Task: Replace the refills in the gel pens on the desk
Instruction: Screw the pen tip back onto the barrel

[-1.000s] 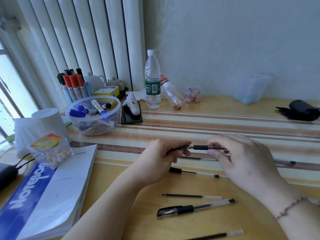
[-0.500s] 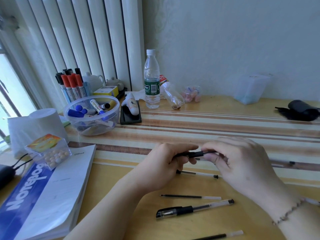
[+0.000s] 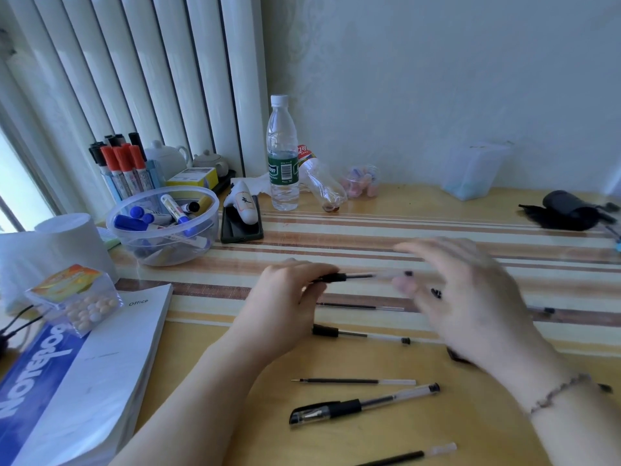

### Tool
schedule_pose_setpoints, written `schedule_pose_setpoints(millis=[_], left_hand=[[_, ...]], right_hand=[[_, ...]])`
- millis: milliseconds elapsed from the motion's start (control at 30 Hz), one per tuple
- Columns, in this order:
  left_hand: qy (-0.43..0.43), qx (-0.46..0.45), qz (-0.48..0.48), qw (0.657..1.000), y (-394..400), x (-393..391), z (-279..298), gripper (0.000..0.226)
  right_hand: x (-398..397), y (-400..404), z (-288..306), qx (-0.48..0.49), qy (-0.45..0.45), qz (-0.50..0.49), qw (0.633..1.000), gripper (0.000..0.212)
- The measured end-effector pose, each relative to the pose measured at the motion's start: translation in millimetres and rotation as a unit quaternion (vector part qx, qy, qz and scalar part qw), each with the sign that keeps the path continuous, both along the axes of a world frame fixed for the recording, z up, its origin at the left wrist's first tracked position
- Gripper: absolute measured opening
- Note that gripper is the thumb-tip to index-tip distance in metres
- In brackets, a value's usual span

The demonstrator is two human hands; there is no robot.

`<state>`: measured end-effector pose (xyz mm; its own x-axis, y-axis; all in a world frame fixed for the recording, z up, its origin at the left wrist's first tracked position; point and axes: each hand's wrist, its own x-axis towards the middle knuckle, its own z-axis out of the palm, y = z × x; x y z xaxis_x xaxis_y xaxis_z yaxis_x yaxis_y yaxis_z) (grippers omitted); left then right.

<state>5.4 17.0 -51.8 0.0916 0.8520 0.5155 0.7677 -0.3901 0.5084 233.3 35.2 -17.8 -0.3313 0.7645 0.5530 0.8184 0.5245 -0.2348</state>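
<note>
Left hand (image 3: 282,297) grip pinches gel pen (image 3: 361,276) at black sleeve, above worktop (image 3: 369,230); long axis horizontal, free end pointing right. Right hand (image 3: 470,297) nearer that end, blurred, fingers spread, apparently empty.

Centre of frame: a gel pen (image 3: 359,276) is gripped at its black end by the left hand (image 3: 285,297) and held level above the surface (image 3: 403,428). The right hand (image 3: 470,297) is blurred, fingers spread, just right of the pen. A capped pen (image 3: 363,403) and loose refills (image 3: 356,381) are seen at lower centre. A marker bowl (image 3: 164,227) is noted at left.
</note>
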Motion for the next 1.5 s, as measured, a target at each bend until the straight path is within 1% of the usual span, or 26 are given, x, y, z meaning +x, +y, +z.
schedule_pose_setpoints(millis=[33,67,133,200,267,367,633,733,800,833,933,1000,1033,1100,1167,1267,1367,1500], left_hand=[[0.003,-0.01,0.036,0.999,2.5,-2.6,-2.9,0.033],[0.005,-0.027,0.06,0.998,4.8,-4.6,-5.1,0.034],[0.015,-0.062,0.077,0.995,8.1,-7.3,-9.4,0.034],[0.029,-0.089,0.082,0.992,9.5,-8.5,-10.9,0.033],[0.03,-0.105,0.086,0.99,9.4,-8.6,-10.1,0.031],[0.015,-0.111,0.084,0.99,8.2,-8.1,-8.1,0.028],[-0.014,-0.097,0.088,0.991,5.8,-6.7,-6.4,0.021],[-0.015,-0.093,0.084,0.992,6.1,-6.3,-7.4,0.022],[-0.025,-0.069,0.075,0.994,5.4,-4.0,-7.2,0.025],[-0.019,-0.049,0.06,0.997,4.3,-1.8,-6.9,0.03],[0.055,-0.008,-0.016,0.998,-3.7,10.8,-3.0,0.043],[0.111,0.016,-0.056,0.992,-7.7,19.0,-1.3,0.04],[0.125,0.028,-0.07,0.989,-8.6,21.8,-1.2,0.037],[0.118,0.039,-0.092,0.988,-8.8,24.1,-1.5,0.029],[0.104,0.034,-0.103,0.989,-8.9,23.9,-1.0,0.025],[0.099,0.011,-0.11,0.989,-11.1,22.2,0.3,0.025],[0.09,-0.006,-0.109,0.99,-12.1,20.0,0.4,0.02],[0.071,-0.011,-0.103,0.992,-11.1,18.9,0.4,0.017]], right_hand=[[13.0,6.7,3.5,-0.03,0.015,-0.043,0.998,0.029],[28.2,14.1,5.3,-0.064,0.013,-0.094,0.993,0.025],[55.8,25.7,3.4,-0.149,-0.035,-0.185,0.971,0.021],[73.4,33.6,-3.3,-0.221,-0.065,-0.229,0.946,0.019],[81.9,39.2,-9.3,-0.251,-0.066,-0.244,0.934,0.016],[85.7,44.0,-13.0,-0.263,-0.053,-0.235,0.934,0.009],[86.2,47.3,-17.8,-0.254,-0.054,-0.234,0.937,0.014],[78.2,42.5,-10.8,-0.195,-0.064,-0.235,0.95,0.01],[62.5,35.1,-6.3,-0.147,-0.055,-0.199,0.967,0.007],[51.2,29.7,-4.9,-0.133,-0.048,-0.162,0.977,0.006],[13.9,7.4,-3.8,-0.132,-0.035,-0.01,0.991,0.008],[-2.5,-4.3,-5.1,-0.15,-0.021,0.055,0.987,0.01],[-6.5,-7.1,-6.5,-0.152,-0.008,0.075,0.985,0.013],[-9.4,-8.7,-9.9,-0.152,0.009,0.097,0.983,0.018],[-9.8,-8.7,-12.3,-0.144,0.006,0.113,0.983,0.023],[-11.1,-9.2,-13.4,-0.116,-0.023,0.128,0.985,0.021],[-12.0,-9.8,-11.8,-0.095,-0.049,0.138,0.985,0.019],[-10.9,-7.7,-9.1,-0.066,-0.073,0.142,0.985,0.022]])
